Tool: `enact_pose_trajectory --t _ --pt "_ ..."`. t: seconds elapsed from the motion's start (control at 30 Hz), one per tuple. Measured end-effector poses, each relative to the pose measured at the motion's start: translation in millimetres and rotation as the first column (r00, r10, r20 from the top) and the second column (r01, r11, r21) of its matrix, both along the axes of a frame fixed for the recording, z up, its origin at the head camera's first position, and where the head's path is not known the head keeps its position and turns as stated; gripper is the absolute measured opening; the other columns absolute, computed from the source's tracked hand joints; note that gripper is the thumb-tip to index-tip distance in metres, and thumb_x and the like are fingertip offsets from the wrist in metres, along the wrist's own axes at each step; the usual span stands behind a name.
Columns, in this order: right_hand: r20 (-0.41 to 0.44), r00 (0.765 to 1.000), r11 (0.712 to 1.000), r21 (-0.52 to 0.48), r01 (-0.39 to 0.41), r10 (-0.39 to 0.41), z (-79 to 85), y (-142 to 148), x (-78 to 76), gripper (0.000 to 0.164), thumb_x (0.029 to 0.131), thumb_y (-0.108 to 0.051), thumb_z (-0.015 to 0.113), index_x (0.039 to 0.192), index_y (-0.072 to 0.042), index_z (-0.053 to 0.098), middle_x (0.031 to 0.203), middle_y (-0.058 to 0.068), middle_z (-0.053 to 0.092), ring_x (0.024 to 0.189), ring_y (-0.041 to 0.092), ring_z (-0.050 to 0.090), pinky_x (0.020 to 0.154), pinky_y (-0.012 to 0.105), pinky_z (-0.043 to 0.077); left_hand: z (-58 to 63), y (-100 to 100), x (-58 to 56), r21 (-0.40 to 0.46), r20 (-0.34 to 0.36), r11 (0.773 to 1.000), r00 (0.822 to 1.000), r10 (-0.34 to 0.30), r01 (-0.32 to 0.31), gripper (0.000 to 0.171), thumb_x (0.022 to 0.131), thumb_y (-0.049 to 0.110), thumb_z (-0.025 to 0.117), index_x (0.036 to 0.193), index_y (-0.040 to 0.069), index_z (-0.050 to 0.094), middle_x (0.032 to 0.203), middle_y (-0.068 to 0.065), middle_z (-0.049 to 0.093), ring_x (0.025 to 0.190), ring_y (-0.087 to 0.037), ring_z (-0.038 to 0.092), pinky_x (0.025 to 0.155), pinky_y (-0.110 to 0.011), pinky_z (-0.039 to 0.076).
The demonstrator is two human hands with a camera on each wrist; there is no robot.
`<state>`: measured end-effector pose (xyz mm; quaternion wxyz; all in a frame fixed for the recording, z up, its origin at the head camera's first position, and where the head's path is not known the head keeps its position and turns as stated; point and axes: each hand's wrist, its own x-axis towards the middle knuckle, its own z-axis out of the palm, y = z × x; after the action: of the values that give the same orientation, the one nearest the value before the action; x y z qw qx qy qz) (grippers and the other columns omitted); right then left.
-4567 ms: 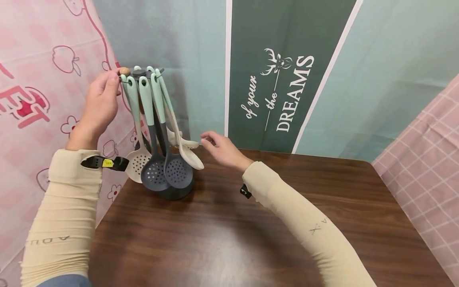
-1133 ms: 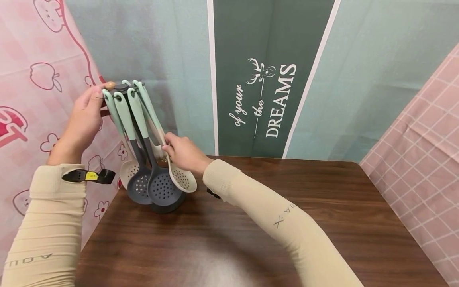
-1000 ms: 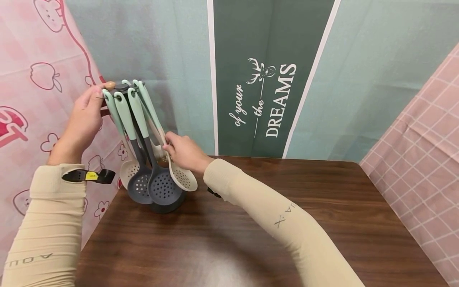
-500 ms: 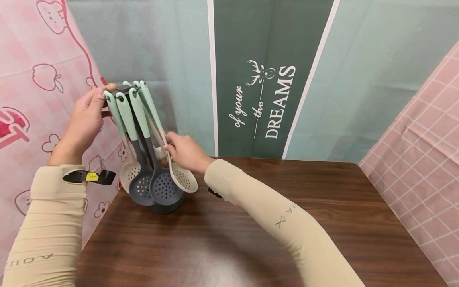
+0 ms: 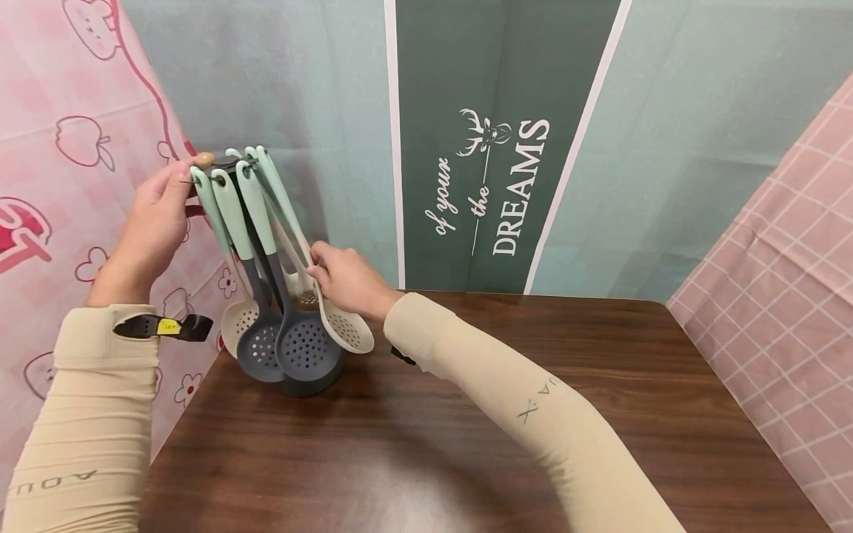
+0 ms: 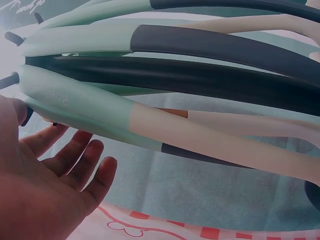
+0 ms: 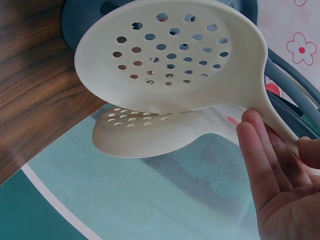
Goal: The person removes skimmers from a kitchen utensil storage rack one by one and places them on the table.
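At the back left stands a dark rotating utensil rack (image 5: 312, 385), hung with kitchen tools that have mint-green handles. My left hand (image 5: 149, 226) is at its top, thumb and finger pinching a hook (image 6: 27, 116) by the handle loops; in the left wrist view the other fingers lie free below. With thumb and fingers my right hand (image 5: 353, 280) pinches the shaft of a cream slotted spoon (image 5: 348, 331). The spoon's handle top is still up at the rack. In front hang a grey skimmer (image 5: 308, 348) and a grey slotted turner-like tool (image 5: 260, 348).
Behind the held spoon hangs another cream perforated tool (image 7: 145, 137). A cream perforated tool (image 5: 238, 322) hangs on the left. The brown wooden table (image 5: 533, 414) extends right and forward. A pink cloth (image 5: 87, 170) borders the left, a teal cloth (image 5: 320, 96) the back.
Compared with the oldest frame, my right hand has moved left and taken hold of the slotted spoon, and the tools have turned on the rack. Lately hand and spoon have shifted slightly right.
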<state>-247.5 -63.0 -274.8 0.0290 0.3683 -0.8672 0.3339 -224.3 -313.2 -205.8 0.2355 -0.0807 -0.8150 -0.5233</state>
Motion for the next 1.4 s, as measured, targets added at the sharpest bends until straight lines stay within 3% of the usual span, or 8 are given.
enact_pose_trajectory --t 0.33,0.83,1.1,1.4 --pt "-0.023 1.000 1.000 0.014 0.006 -0.006 5.0 4 2.5 0.011 0.107 -0.019 0.053 0.105 -0.009 0.058 0.087 0.000 0.064 0.074 0.012 0.061 0.064 0.022 0.049 1.6 0 0.8 0.026 -0.006 1.000 1.000 -0.007 0.007 0.046 0.111 0.035 0.036 0.147 0.013 0.054 0.134 0.002 0.057 0.109 -0.008 0.057 0.083 -0.012 0.048" --pt "0.009 1.000 0.999 0.042 -0.013 0.013 6.4 19 3.0 0.010 0.107 -0.018 0.053 0.104 -0.010 0.058 0.083 0.001 0.063 0.070 0.012 0.058 0.064 0.023 0.046 1.4 2 1.5 -0.047 0.031 0.998 0.999 0.035 -0.034 0.049 0.111 0.038 0.031 0.150 0.016 0.050 0.139 0.000 0.053 0.116 -0.011 0.053 0.089 -0.013 0.047" --pt "-0.062 0.998 0.995 0.095 0.013 -0.007 10.4 28 -3.6 0.013 0.107 -0.020 0.053 0.108 -0.009 0.059 0.083 0.002 0.064 0.071 0.014 0.060 0.063 0.025 0.045 4.9 2 -1.7 -0.031 0.051 0.999 0.998 0.029 -0.028 0.050 0.110 0.041 0.031 0.150 0.018 0.051 0.138 0.001 0.052 0.113 -0.009 0.054 0.087 -0.015 0.047" --pt "-0.100 0.995 0.995 0.091 0.039 -0.030 8.2 29 -7.8 0.011 0.106 -0.022 0.055 0.106 -0.011 0.057 0.080 0.002 0.061 0.070 0.015 0.058 0.061 0.026 0.044 1.4 3 0.2 -0.035 0.030 0.999 0.999 0.029 -0.028 0.049 0.111 0.037 0.030 0.150 0.016 0.050 0.138 0.000 0.053 0.114 -0.010 0.053 0.088 -0.013 0.047"
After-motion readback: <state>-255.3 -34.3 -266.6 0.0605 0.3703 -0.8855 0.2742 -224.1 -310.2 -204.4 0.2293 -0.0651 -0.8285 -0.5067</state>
